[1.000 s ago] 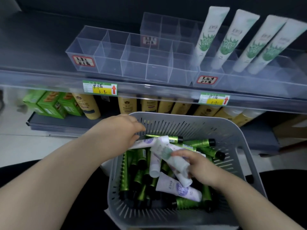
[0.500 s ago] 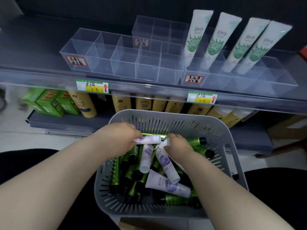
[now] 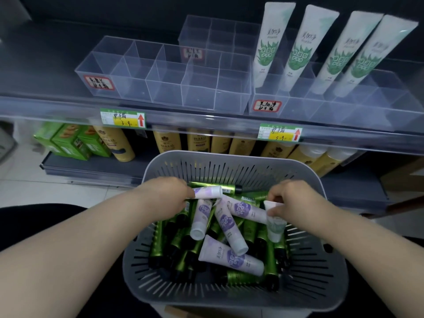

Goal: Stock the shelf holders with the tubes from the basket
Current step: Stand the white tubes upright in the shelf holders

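Grey basket [image 3: 231, 156] fronts yellow bottles [image 3: 167, 141]; left grip [image 3: 167, 195] holds lilac tube [image 3: 208, 192], right grip [image 3: 292, 200] white tube [image 3: 274, 224].

Yellow bottles [image 3: 168, 140] are lined up on the lower shelf [image 3: 91, 171], green boxes [image 3: 68, 141] parked left, price tags [image 3: 122, 118] clipped above.

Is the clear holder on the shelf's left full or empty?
Empty: the left clear holder shows only bare see-through compartments, no tubes inside.

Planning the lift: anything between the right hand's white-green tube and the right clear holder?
Nothing visible. The right hand grips the white-green plastic tube inside the grey slotted basket; front cells of the clear divided holder are empty.
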A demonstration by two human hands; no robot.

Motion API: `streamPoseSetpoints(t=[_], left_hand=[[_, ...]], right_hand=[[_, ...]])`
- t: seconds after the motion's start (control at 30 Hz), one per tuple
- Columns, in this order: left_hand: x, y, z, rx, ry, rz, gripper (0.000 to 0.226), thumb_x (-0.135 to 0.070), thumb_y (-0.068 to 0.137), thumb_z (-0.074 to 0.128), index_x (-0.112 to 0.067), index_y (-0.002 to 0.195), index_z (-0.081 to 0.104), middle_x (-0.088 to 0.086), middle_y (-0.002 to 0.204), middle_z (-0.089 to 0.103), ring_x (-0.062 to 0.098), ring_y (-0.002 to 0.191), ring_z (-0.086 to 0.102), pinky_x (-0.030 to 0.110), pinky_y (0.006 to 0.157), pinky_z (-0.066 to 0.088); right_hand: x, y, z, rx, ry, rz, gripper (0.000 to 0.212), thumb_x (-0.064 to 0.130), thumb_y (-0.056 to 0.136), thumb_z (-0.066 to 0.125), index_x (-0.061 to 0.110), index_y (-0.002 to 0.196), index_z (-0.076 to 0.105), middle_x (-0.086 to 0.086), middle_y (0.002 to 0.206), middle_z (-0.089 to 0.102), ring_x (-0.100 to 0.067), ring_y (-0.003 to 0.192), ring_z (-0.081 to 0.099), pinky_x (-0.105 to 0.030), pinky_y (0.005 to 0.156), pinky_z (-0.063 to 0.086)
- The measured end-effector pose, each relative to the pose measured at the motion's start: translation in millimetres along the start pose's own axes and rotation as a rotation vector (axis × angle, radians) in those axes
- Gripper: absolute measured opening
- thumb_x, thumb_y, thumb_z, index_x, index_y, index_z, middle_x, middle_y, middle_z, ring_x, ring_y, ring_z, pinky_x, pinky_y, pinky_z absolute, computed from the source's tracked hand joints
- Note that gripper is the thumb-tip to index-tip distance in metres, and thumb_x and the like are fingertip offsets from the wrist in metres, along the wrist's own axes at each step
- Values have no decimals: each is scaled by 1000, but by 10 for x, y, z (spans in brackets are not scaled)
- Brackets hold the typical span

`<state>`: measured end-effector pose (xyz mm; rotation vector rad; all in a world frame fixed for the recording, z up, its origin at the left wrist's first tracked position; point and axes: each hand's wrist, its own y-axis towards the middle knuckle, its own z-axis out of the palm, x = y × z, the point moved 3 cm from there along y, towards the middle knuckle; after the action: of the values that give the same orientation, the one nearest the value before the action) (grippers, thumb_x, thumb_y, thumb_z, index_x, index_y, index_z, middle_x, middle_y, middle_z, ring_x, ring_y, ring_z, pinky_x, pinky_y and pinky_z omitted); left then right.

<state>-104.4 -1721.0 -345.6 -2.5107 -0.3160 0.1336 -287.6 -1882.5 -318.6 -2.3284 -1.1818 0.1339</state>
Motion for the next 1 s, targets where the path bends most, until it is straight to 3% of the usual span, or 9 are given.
streamPoseSetpoints(t=[0.13,0.27,0.4,0.6,0.7,0.77,0.83,0.93,1.0], left_hand=[[-47,237,114,51,-43,-100,34,-29,96,42,-22,127,53,6,112,57,24,97,58,34,80,50],[-181,357,292,78,-228,-228,37,-40,95,43,-10,108,60,12,109,61,25,96,57,26,71,39],[-359,399,460,46,-392,-332,52,-47,90,49,-11,127,49,8,120,56,22,109,53,28,90,44],[-598,422,441,76,-388,-441,39,-36,89,53,-14,122,48,7,118,59,22,106,57,32,90,48],[-586,380,436,112,-489,-469,20,-34,91,49,-15,93,55,5,98,60,19,90,58,25,74,44],[-559,299,411,106,-638,-463,26,-38,92,50,-13,89,55,2,84,57,17,79,57,24,63,40],[-555,193,405,86,-912,-438,32,-42,90,55,-11,98,59,1,86,60,13,76,57,22,60,41],[-634,72,402,35,-1381,-331,36,-31,88,63,-7,115,61,5,109,66,19,99,62,34,86,51],[-747,14,387,-34,-1624,-224,32,-16,88,62,-8,119,59,7,114,66,20,105,62,34,90,51]], right_hand=[[-106,-88,-57,-47,26,0,20,28,86,65,21,104,69,0,103,57,-16,96,54,-23,79,41],[-60,21,95,74,-91,-10,28,22,91,55,21,118,61,-7,121,55,-23,108,55,-30,89,47],[-53,24,140,57,-96,-55,24,22,92,52,19,114,61,-7,115,55,-23,104,56,-32,87,48],[-101,-46,65,61,-109,-39,15,14,84,60,17,99,63,-6,93,58,-23,83,56,-28,67,45],[-97,-61,26,78,-146,-39,17,14,83,64,16,100,64,-7,96,61,-23,85,59,-28,66,43],[-91,-66,10,86,-153,-41,18,15,83,65,16,101,63,-6,95,61,-23,87,59,-30,66,46],[-87,-90,-18,104,-156,-39,20,18,86,62,16,106,62,-4,89,56,-22,82,56,-30,65,44],[-74,-192,-138,88,-86,-46,22,20,93,53,15,114,59,-6,103,59,-24,94,57,-32,72,45],[-63,-272,-231,59,-19,-58,24,22,95,50,16,117,58,-9,114,59,-25,103,57,-35,82,49]])
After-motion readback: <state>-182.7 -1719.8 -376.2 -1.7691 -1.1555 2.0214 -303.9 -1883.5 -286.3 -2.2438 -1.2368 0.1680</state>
